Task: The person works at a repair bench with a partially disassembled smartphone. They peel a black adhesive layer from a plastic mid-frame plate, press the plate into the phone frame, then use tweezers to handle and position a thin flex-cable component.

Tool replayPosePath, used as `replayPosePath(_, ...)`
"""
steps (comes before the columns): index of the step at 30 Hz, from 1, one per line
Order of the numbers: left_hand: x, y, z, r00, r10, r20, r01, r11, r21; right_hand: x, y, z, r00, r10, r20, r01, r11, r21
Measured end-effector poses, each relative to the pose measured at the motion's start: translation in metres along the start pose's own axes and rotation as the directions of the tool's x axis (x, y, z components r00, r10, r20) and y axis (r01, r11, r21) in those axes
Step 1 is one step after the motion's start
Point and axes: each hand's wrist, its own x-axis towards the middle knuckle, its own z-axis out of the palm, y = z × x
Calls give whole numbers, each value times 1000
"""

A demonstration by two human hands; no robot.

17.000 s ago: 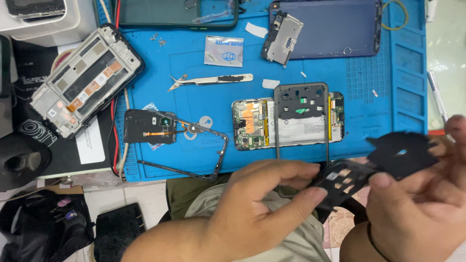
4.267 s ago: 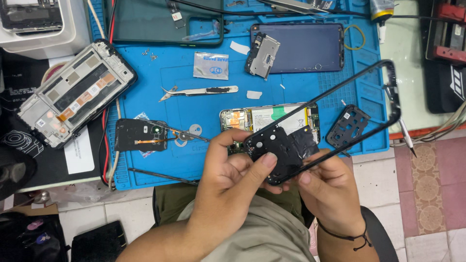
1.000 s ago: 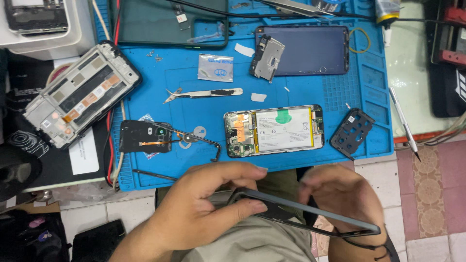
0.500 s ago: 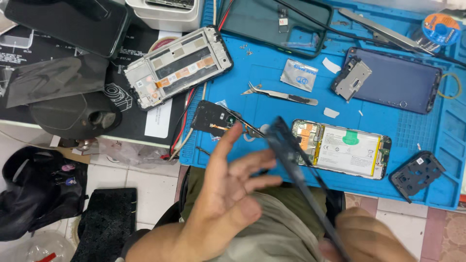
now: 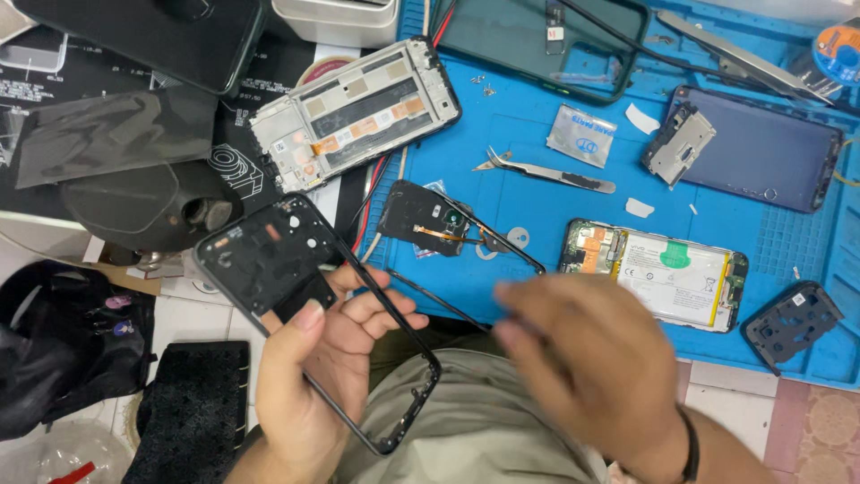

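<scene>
Since half a second ago the black phone frame (image 5: 305, 314) has swung from standing edge-on between the hands to lying flat-faced toward the camera, now held out to the left, and the right hand (image 5: 591, 367) has come up over the lap, off the frame.

Head view: the left hand (image 5: 313, 376) is closed around the frame, thumb pressed on its near side and fingers curled through the opening behind it; the frame's camera end points up and away from the wrist. The right hand is blurred, holding nothing, fingers loosely bent and pointing toward the left hand; how far open it is cannot be told. Just beyond the right hand, on the blue mat (image 5: 537, 215), lies an opened phone body with battery (image 5: 654, 273). Beyond the left fingers sits a small black cover plate (image 5: 423, 218), with tweezers (image 5: 546, 172) farther off.
</scene>
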Motion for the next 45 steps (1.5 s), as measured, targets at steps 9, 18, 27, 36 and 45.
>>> replayPosePath(9, 26, 33, -13, 985, -146, -94, 151, 987, 53, 39, 25, 40, 981, 135, 141, -105, 974, -199)
replayPosePath(18, 41, 44, -22, 979, -162, -121, 177, 976, 126, 18, 41, 0, 889, 457, 14, -457, 888, 59)
replayPosePath(27, 79, 1, 19, 928, -371, 14, 309, 794, 524, -46, 108, -35, 622, 780, 65, -537, 365, 761)
replayPosePath(36, 79, -11, 46, 998, 15, 55, -51, 682, 730, -82, 144, -59, 629, 770, 110, -415, 213, 884)
replayPosePath(45, 57, -8, 58, 951, 109, 289, -278, -107, 955, -100, 145, -54, 570, 789, 229, -473, 88, 876)
